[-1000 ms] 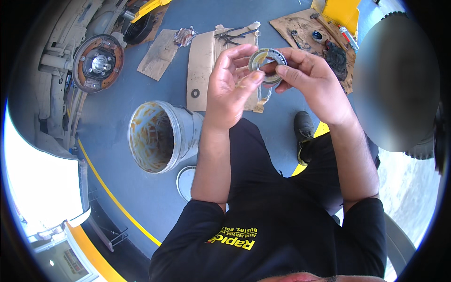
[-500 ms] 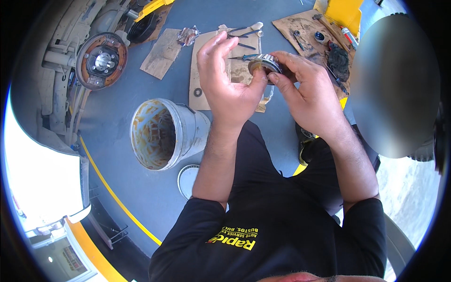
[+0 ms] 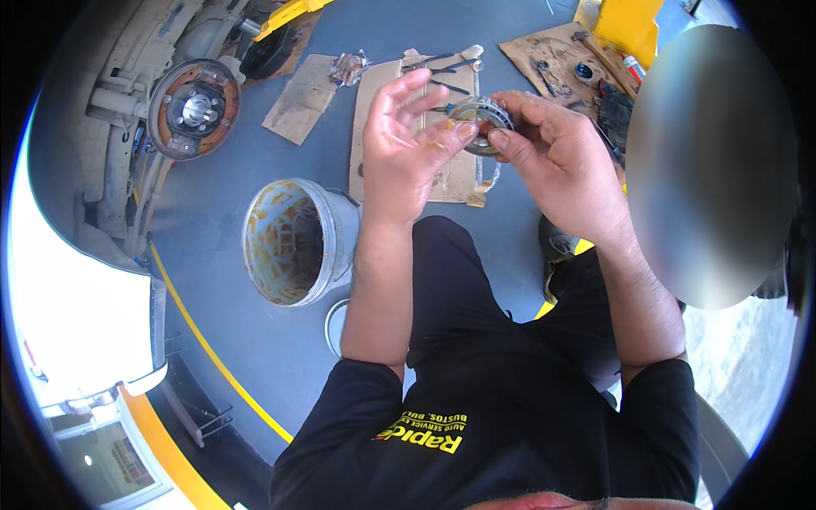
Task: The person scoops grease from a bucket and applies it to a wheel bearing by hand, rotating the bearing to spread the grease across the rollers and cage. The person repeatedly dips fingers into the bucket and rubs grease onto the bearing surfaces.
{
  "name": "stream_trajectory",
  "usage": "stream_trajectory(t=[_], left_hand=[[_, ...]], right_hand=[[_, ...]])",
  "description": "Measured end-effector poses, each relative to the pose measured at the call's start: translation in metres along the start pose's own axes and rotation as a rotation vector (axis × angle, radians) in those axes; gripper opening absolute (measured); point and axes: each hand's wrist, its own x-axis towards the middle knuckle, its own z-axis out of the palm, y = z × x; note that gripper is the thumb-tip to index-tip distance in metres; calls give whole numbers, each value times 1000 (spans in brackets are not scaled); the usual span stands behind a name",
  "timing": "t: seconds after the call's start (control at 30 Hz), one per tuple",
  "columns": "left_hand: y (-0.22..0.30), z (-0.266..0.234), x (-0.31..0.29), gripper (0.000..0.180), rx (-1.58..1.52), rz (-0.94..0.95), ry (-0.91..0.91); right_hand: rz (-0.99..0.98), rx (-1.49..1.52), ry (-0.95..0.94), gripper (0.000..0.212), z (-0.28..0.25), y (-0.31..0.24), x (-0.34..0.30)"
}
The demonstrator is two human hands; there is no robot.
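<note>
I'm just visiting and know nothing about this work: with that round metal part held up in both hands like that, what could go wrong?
1. The ring-shaped metal bearing is pinched only by fingertips of the left hand and right hand, which look greasy. It might slip and fall to the grey floor.
2. The open bucket stands just below; a dropped part could land inside.
3. Loose tools lie on the cardboard underneath and could be struck.

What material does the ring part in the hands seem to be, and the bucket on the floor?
The ring part, held between both hands, looks like bare metal: grey and shiny, with reddish-brown grease or rust. The bucket seems to be pale plastic or painted metal; its smooth wall leaves this open, and brown residue stains the inside.
</note>
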Motion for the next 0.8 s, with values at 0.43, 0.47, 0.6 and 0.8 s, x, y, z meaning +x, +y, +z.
stream_trajectory(t=[0.43, 0.47, 0.6, 0.8], left_hand=[[-11, -10, 6, 67, -930, -568, -390], [-15, -11, 7, 68, -984, -574, -393], [-19, -13, 11, 62, -1028, -491, -432], [1, 3, 18, 94, -936, 21, 100]], right_hand=[[56, 504, -127, 39, 2, 4, 6], [70, 533, -125, 39, 2, 4, 6], [61, 544, -119, 38, 1, 6, 10], [5, 247, 1, 35, 15, 7, 3]])
